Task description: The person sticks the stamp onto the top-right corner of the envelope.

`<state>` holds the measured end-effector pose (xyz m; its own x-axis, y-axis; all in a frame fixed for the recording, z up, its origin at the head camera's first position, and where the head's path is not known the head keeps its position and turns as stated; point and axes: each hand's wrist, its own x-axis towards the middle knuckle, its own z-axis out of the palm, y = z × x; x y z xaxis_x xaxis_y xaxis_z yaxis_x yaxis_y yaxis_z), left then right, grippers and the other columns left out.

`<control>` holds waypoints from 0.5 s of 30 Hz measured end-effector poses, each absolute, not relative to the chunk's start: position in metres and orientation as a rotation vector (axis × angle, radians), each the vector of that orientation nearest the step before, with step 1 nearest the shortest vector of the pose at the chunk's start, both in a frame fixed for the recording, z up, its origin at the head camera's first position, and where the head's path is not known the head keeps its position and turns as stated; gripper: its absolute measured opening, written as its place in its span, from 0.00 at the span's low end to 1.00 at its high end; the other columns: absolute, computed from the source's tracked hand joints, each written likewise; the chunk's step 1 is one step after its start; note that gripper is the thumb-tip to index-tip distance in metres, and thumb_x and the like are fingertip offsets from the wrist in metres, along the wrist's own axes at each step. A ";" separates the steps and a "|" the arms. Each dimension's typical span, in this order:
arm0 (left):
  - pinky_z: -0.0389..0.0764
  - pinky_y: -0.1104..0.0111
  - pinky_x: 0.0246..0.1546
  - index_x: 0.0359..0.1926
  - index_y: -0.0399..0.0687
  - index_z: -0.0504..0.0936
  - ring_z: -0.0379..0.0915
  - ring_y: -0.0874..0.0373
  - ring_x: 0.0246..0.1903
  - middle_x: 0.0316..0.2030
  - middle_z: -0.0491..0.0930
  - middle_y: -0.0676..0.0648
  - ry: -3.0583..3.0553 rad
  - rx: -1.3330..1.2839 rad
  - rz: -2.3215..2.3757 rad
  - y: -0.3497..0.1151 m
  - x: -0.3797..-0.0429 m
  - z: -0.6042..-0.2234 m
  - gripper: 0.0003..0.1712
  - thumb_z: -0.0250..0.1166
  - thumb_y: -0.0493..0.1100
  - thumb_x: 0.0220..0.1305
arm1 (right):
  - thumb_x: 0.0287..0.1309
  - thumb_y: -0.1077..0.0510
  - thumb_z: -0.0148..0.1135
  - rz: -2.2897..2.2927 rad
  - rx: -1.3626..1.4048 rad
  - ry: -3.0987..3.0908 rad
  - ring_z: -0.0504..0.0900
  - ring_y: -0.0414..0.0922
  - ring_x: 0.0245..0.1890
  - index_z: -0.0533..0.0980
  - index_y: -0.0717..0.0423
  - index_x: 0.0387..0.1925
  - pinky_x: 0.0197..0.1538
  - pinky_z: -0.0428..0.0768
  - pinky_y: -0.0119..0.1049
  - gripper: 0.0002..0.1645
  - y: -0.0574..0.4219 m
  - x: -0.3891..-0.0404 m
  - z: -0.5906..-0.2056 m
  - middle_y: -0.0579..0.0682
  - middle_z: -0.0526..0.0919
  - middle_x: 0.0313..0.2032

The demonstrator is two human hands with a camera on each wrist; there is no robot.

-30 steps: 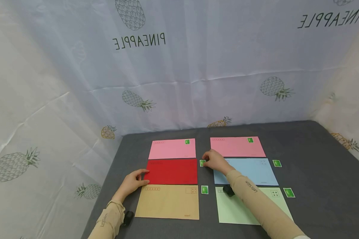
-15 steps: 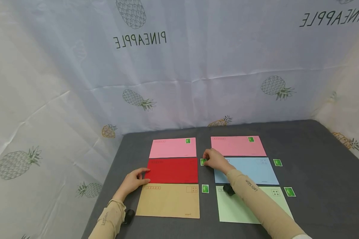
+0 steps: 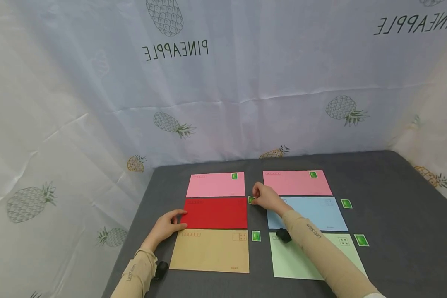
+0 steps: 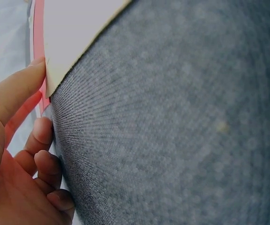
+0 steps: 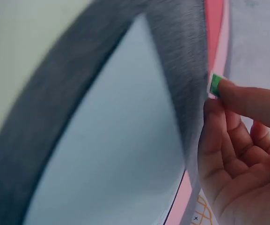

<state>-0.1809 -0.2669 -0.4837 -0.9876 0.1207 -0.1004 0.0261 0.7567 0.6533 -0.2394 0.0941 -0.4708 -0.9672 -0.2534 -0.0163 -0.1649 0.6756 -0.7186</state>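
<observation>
My right hand [image 3: 267,196] pinches a small green stamp [image 3: 251,200] with a white border between thumb and forefinger, just past the right edge of the red envelope [image 3: 217,213]. The right wrist view shows the same stamp [image 5: 215,85] tilted at the fingertips. At the red envelope's left edge rests my left hand [image 3: 165,227], forefinger and thumb spread apart and touching the paper. In the left wrist view the thumb [image 4: 25,86] lies by a tan envelope corner [image 4: 57,77], the other fingers loosely bent.
Around the red envelope lie a pink [image 3: 212,186] and a tan envelope [image 3: 210,256]. On the right are pink [image 3: 294,184], blue [image 3: 316,213] and green [image 3: 313,260] envelopes. Both pink ones bear a stamp. Loose stamps lie beside the tan [image 3: 255,236], blue [image 3: 346,203] and green [image 3: 361,240] envelopes.
The stamp beside the red envelope has come up tilted in my right fingertips, and that hand has shifted slightly up. My left hand has stayed at the red envelope's edge.
</observation>
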 end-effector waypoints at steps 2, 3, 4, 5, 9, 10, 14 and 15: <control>0.60 0.70 0.24 0.52 0.51 0.78 0.59 0.61 0.19 0.20 0.66 0.51 2.819 0.119 1.043 -0.267 -0.182 -0.484 0.24 0.70 0.45 0.52 | 0.46 0.65 0.68 -1.205 -0.341 2.750 0.69 0.43 0.27 0.68 0.56 0.28 0.30 0.68 0.34 0.15 0.092 -0.241 -0.470 0.49 0.71 0.25; 0.60 0.71 0.24 0.52 0.51 0.78 0.59 0.61 0.19 0.20 0.66 0.51 2.821 0.119 1.041 -0.267 -0.182 -0.485 0.24 0.70 0.45 0.52 | 0.46 0.65 0.68 -1.216 -0.340 2.743 0.70 0.43 0.27 0.69 0.56 0.28 0.30 0.69 0.33 0.13 0.091 -0.241 -0.469 0.49 0.72 0.26; 0.60 0.71 0.24 0.52 0.51 0.78 0.59 0.61 0.19 0.20 0.66 0.51 2.823 0.120 1.040 -0.267 -0.182 -0.485 0.24 0.70 0.46 0.51 | 0.46 0.64 0.68 -1.224 -0.344 2.738 0.70 0.43 0.27 0.70 0.55 0.27 0.30 0.69 0.33 0.12 0.089 -0.242 -0.469 0.49 0.73 0.26; 0.60 0.71 0.24 0.52 0.51 0.78 0.59 0.61 0.19 0.20 0.66 0.51 2.822 0.120 1.038 -0.267 -0.182 -0.485 0.24 0.70 0.46 0.52 | 0.47 0.64 0.68 -1.230 -0.350 2.733 0.70 0.43 0.28 0.72 0.55 0.28 0.30 0.69 0.33 0.11 0.087 -0.243 -0.468 0.49 0.74 0.26; 0.60 0.71 0.24 0.52 0.51 0.78 0.59 0.62 0.19 0.20 0.66 0.51 2.822 0.122 1.039 -0.267 -0.182 -0.485 0.24 0.70 0.45 0.51 | 0.50 0.62 0.65 -1.241 -0.399 2.720 0.72 0.42 0.31 0.76 0.54 0.30 0.33 0.72 0.32 0.04 0.080 -0.245 -0.469 0.48 0.78 0.29; 0.60 0.71 0.24 0.52 0.51 0.78 0.59 0.62 0.19 0.20 0.66 0.51 2.823 0.122 1.040 -0.267 -0.182 -0.485 0.24 0.70 0.45 0.51 | 0.51 0.62 0.64 -1.239 -0.410 2.720 0.72 0.42 0.31 0.77 0.54 0.30 0.33 0.72 0.32 0.04 0.078 -0.245 -0.469 0.48 0.78 0.30; 0.60 0.71 0.24 0.52 0.51 0.78 0.59 0.62 0.19 0.20 0.66 0.51 2.831 0.124 1.037 -0.267 -0.182 -0.486 0.24 0.70 0.46 0.51 | 0.52 0.62 0.62 -1.257 -0.427 2.722 0.73 0.42 0.31 0.76 0.52 0.35 0.35 0.73 0.32 0.07 0.073 -0.247 -0.470 0.48 0.78 0.31; 0.60 0.71 0.24 0.52 0.52 0.79 0.59 0.62 0.19 0.20 0.66 0.51 2.833 0.123 1.034 -0.267 -0.182 -0.486 0.24 0.70 0.46 0.51 | 0.52 0.62 0.63 -1.265 -0.428 2.720 0.73 0.42 0.31 0.75 0.52 0.37 0.34 0.73 0.32 0.09 0.072 -0.248 -0.470 0.47 0.78 0.31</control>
<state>-0.1824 -0.2671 -0.4856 -0.9891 0.1183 -0.0876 0.0341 0.7630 0.6455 -0.2478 0.0718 -0.4703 -0.9539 -0.2994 0.0179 -0.2066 0.6125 -0.7629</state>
